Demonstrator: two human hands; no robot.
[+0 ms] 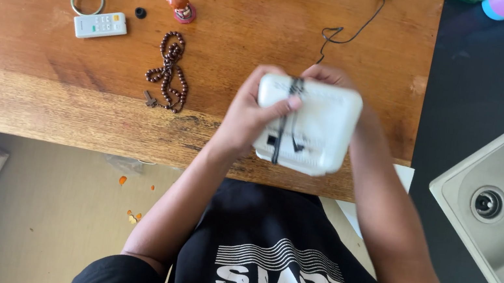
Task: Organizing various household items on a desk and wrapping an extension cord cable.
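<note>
Held above the near edge of the wooden counter (pixel 41 99), centre of the frame: a white box (pixel 306 126) with a black cord (pixel 285 116) wound round it. Several turns already laid on, near the box's left end; a loose tail hanging on its face, so seemingly not yet tied off. Left hand (pixel 249 118) clamped on the left side, thumb pressing the cord. Right hand (pixel 333 77) behind the far edge, fingers mostly hidden, seemingly gripping. Long axis left to right, tilted slightly down to the right; broad face upward.
</note>
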